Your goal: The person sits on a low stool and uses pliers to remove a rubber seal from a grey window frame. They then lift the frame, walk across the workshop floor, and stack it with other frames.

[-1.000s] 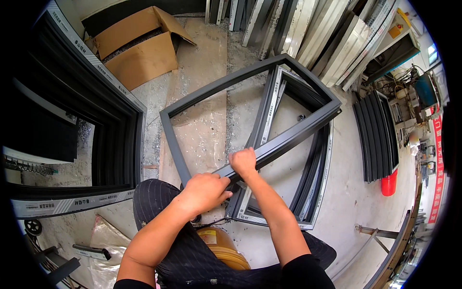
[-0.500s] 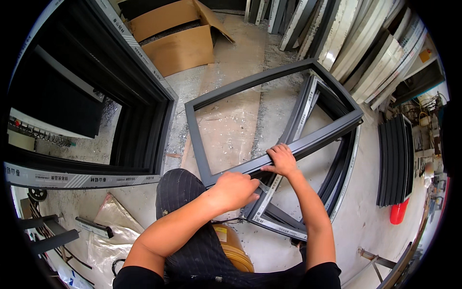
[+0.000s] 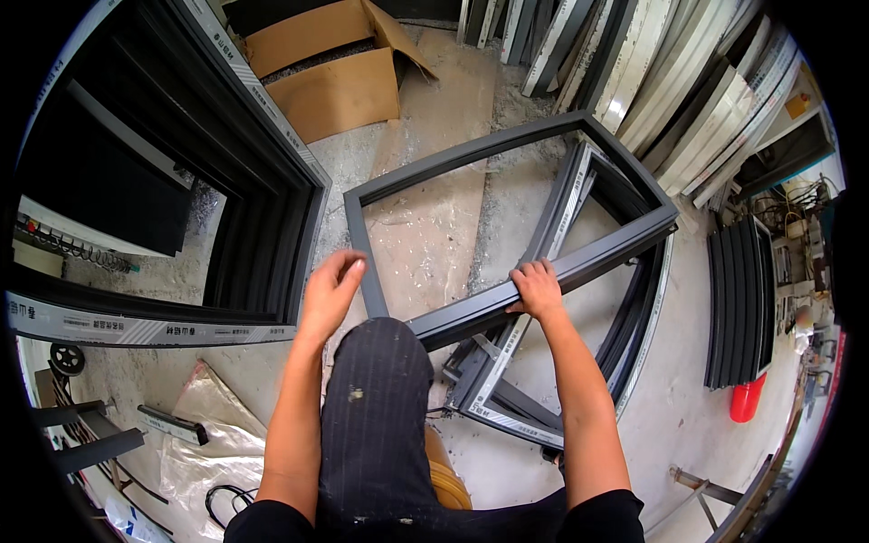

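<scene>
A dark grey window frame (image 3: 471, 310), rectangular with no pane in it, lies tilted across a stack of film-taped frames (image 3: 493, 409) in front of me. My right hand (image 3: 538, 288) grips its near bar, fingers over the top and thumb on the near side. Beside the frame's left end, my left hand (image 3: 331, 294) is raised with loosely bent fingers, thumb apart, holding nothing. Its fingertips overlap the left bar in view; whether they touch it I cannot tell. My bent knee (image 3: 376, 380) is at the frame's near left corner.
Large dark frames (image 3: 312, 181) stand at the left. An open cardboard box (image 3: 335, 95) sits at the far side. Long profiles (image 3: 625, 81) lean at the far right; dark frames (image 3: 738, 303) and a red cylinder (image 3: 747, 398) stand at right. A yellow bucket (image 3: 448, 471) is under me.
My left hand has let go of the near bar area and swung left and away toward the frame's left end. My right hand keeps its hold. My knee has shifted right.
</scene>
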A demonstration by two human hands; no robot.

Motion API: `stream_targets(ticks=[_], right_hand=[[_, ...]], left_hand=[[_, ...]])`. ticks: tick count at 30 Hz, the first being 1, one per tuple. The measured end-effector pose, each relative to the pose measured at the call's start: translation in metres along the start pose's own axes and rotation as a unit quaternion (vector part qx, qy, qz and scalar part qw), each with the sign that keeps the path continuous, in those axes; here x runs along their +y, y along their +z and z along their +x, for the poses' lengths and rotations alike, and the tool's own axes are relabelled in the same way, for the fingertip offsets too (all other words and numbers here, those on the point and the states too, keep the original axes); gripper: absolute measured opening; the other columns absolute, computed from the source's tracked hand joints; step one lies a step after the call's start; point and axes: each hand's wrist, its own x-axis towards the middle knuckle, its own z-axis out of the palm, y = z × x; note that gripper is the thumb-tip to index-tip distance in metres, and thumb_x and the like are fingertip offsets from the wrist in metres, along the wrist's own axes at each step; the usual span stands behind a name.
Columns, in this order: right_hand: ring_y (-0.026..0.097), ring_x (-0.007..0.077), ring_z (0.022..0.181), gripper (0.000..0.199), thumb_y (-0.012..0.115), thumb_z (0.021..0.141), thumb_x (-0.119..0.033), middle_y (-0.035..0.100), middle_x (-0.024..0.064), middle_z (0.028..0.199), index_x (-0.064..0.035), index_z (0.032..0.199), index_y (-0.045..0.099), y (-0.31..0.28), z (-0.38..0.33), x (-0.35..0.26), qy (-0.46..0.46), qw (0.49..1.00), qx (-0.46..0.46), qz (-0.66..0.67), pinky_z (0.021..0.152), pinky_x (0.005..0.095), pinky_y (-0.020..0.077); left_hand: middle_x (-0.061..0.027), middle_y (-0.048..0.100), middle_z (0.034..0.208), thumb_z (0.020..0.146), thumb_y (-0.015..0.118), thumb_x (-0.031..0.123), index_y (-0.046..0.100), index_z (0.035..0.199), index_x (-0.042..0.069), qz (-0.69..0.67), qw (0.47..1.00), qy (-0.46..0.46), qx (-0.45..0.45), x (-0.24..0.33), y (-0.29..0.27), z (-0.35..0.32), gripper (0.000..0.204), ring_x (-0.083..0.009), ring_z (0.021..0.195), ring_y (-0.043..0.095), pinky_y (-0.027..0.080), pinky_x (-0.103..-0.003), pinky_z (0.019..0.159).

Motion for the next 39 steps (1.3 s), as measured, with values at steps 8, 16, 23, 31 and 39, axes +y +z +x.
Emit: stream_targets(ticks=[8,16,23,31,39], right_hand=[[0.055,0.0252,0.104,0.061,0.086,0.047,-0.042,0.060,0.0060,0.094,-0.0136,0.095,0.061,-0.005,0.004,-0.007,-0.009,1.000,-0.002,0.009,0.108,0.0452,0.0305],[0.056,0.0274,0.103,0.063,0.088,0.045,-0.046,0.062,0.0075,0.096,-0.0149,0.094,0.065,-0.009,0.014,-0.020,0.017,0.995,-0.078,-0.052,0.100,0.0441,0.0356],[0.058,0.0261,0.098,0.059,0.085,0.050,-0.048,0.063,0.0073,0.095,-0.0153,0.095,0.065,-0.001,0.005,-0.086,0.025,0.987,-0.142,-0.069,0.087,0.0412,0.0397],[0.055,0.0288,0.102,0.052,0.085,0.055,-0.040,0.062,0.0116,0.100,-0.0100,0.094,0.065,0.018,0.000,-0.113,0.052,0.995,-0.084,0.029,0.092,0.0429,0.0397],[0.051,0.0346,0.112,0.063,0.075,0.077,-0.034,0.055,0.0207,0.120,0.0041,0.122,0.051,0.034,-0.077,-0.028,0.330,0.874,0.319,0.160,0.098,0.0423,0.0396]], left_hand=[[-0.0146,0.061,0.108,0.077,0.070,0.037,0.056,0.119,0.004,0.357,0.911,0.136,-0.157,-0.172,0.105,-0.059,0.055,-0.0287,0.107,0.057,0.041,-0.043,0.099],[-0.0067,0.058,0.082,0.067,0.076,0.029,0.054,0.103,0.008,0.451,0.879,0.129,-0.080,-0.182,0.138,-0.061,0.047,-0.0233,0.086,0.062,0.032,-0.048,0.108],[-0.0071,0.060,0.094,0.067,0.079,0.026,0.055,0.106,0.009,0.443,0.889,0.059,-0.104,-0.196,0.085,-0.087,0.049,-0.0238,0.101,0.058,0.026,-0.049,0.112],[-0.0072,0.059,0.101,0.066,0.078,0.026,0.054,0.110,0.010,0.458,0.882,0.033,-0.108,-0.208,0.062,-0.085,0.052,-0.0239,0.107,0.055,0.021,-0.051,0.114],[-0.0053,0.056,0.109,0.061,0.081,0.022,0.051,0.115,0.009,0.452,0.888,0.064,-0.049,-0.220,0.071,-0.092,0.063,-0.0225,0.113,0.051,0.018,-0.052,0.115]])
